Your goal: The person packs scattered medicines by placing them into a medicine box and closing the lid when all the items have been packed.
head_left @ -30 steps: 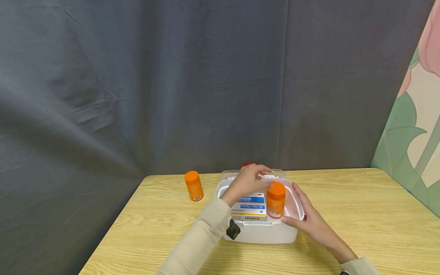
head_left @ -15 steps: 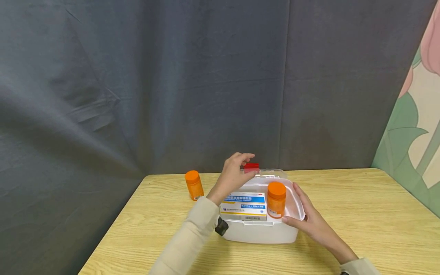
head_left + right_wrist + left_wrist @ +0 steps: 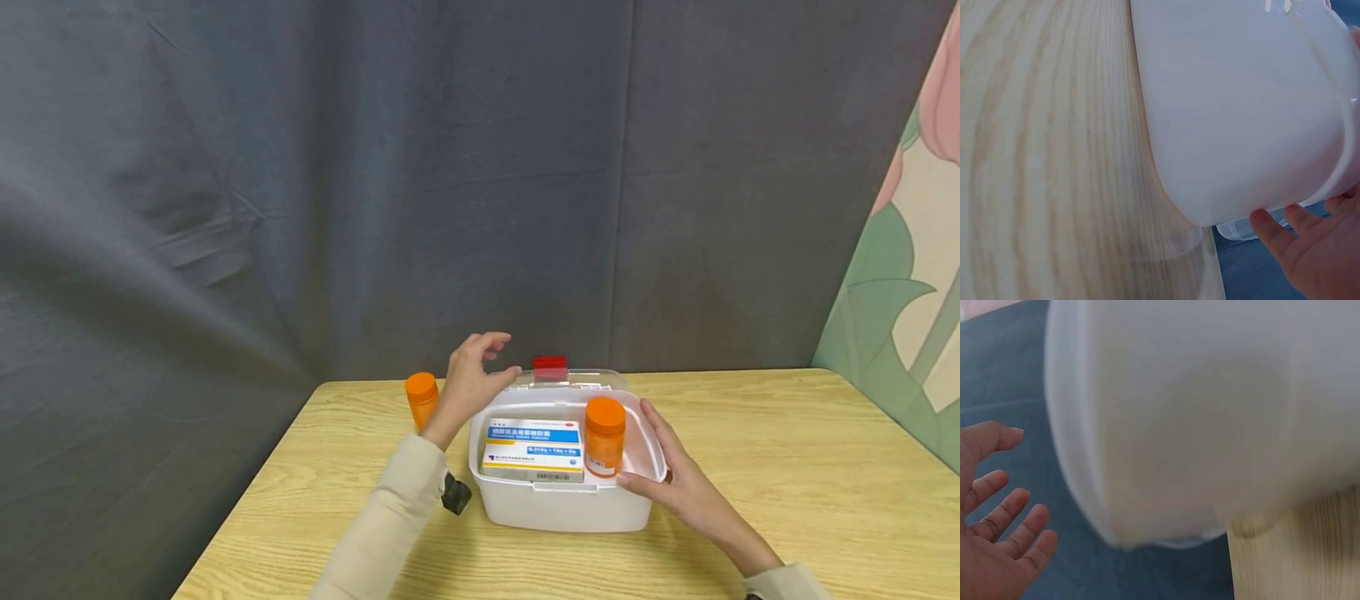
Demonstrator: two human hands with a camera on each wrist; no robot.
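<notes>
A translucent white plastic storage box [image 3: 570, 508] stands uncovered on the table. Inside it are a white, blue and yellow medicine carton [image 3: 532, 450], at the left, and an upright orange pill bottle [image 3: 604, 437], at the right. My right hand [image 3: 675, 471] holds the box's right end, thumb at the front corner, fingers along the side; in the right wrist view its fingertips touch the wall. Holding nothing, my left hand [image 3: 472, 379] hovers at the box's left side, fingers apart. A second orange pill bottle [image 3: 422, 397] stands left of it, its lower part hidden by that hand and wrist.
A clear lid [image 3: 600, 379] with a red latch piece [image 3: 550, 367] lies behind the box. Beyond the wooden table [image 3: 787, 450] hangs a dark grey cloth [image 3: 480, 183]. A flower-patterned wall [image 3: 900, 275] borders the right.
My left hand has drawn away from the orange pill bottle in the box and moved left, uncovering the carton and the red latch. The right hand stays at the box.
</notes>
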